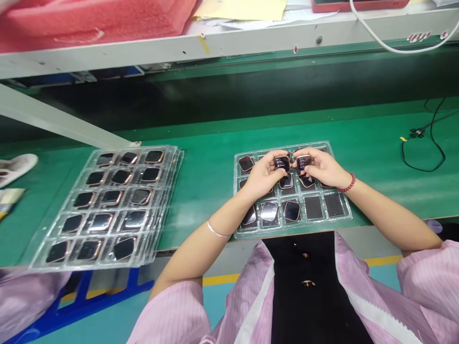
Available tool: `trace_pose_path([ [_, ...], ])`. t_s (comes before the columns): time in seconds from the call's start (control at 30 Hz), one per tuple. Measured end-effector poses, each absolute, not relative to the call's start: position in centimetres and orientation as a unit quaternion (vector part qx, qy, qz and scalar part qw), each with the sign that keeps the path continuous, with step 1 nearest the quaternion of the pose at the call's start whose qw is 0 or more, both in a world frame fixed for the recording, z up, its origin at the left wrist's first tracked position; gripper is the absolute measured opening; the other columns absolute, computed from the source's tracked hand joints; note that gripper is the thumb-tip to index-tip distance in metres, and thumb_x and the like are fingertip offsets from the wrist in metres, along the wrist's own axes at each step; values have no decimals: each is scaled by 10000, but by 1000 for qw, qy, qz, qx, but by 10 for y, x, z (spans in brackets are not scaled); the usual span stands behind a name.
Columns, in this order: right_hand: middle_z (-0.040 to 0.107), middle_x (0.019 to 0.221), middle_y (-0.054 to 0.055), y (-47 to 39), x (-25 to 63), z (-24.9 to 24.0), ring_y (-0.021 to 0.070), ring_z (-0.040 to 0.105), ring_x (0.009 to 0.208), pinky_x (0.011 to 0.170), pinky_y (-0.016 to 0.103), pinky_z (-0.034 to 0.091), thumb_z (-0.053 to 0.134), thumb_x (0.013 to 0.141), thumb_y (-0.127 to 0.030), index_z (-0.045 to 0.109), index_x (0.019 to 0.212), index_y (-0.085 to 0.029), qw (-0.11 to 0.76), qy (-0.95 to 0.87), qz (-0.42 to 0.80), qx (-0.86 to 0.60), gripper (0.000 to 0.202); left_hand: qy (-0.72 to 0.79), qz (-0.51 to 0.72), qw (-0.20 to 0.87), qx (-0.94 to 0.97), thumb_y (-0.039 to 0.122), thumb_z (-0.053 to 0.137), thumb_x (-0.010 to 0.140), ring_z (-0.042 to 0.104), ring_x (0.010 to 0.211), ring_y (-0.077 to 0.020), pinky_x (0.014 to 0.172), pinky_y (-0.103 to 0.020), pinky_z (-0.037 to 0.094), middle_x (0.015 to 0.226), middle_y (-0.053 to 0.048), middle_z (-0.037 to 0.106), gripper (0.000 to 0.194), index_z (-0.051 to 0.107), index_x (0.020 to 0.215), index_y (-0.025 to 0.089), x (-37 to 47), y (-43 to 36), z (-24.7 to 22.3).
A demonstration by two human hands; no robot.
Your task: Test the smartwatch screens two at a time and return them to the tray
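My left hand (267, 171) is closed on a smartwatch case (281, 164), whose dark screen shows small white text. In my right hand (320, 166) is a second smartwatch case (304, 162), gripped between thumb and fingers, also with lit text. Both are held side by side above a clear plastic tray (234, 160). Square watch cases with gold rims, such as this one (291, 210), lie in the tray's pockets. Two pockets at the near right hold only a dark pad (335, 205). My hands hide part of the tray's upper rows.
On the left a stack of clear trays (158, 239) holds several more watch cases. A black cable (432, 138) lies at the right. Above the green bench (208, 177) runs a shelf (244, 36) bearing red cloth and papers. A brush (10, 198) lies at the far left.
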State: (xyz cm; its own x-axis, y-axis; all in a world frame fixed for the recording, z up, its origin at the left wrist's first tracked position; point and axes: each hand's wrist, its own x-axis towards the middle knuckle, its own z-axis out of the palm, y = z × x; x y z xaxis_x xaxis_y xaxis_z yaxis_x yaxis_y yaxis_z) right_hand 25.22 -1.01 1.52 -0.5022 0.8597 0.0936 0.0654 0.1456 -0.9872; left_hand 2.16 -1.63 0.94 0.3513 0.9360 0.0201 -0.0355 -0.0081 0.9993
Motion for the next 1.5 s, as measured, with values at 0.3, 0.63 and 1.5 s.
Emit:
trace_pose_path([
  [0.3, 763, 1053, 71, -10, 252, 15, 118, 703, 763, 700, 249, 621, 626, 909, -236, 651, 1194, -161, 355, -639, 580, -360, 295, 398, 398, 582, 587, 196, 644, 867, 678, 667, -100, 605, -217, 518, 953, -53, 744, 283, 660, 1146, 154, 20, -15, 10],
  [0.63, 762, 1041, 74, -11, 251, 16, 112, 698, 756, 686, 238, 616, 612, 910, -230, 651, 1167, -152, 361, -641, 578, -355, 271, 416, 400, 577, 578, 164, 623, 848, 678, 653, -102, 594, -213, 508, 897, -35, 737, 277, 664, 1122, 150, 21, -15, 11],
  [1.5, 719, 1173, 95, -10, 253, 15, 154, 724, 844, 718, 269, 622, 618, 870, -175, 620, 1258, -172, 353, -655, 565, -356, 388, 404, 425, 576, 571, 99, 653, 794, 705, 907, -145, 811, -269, 608, 1003, -51, 723, 348, 652, 1137, 155, 23, -17, 11],
])
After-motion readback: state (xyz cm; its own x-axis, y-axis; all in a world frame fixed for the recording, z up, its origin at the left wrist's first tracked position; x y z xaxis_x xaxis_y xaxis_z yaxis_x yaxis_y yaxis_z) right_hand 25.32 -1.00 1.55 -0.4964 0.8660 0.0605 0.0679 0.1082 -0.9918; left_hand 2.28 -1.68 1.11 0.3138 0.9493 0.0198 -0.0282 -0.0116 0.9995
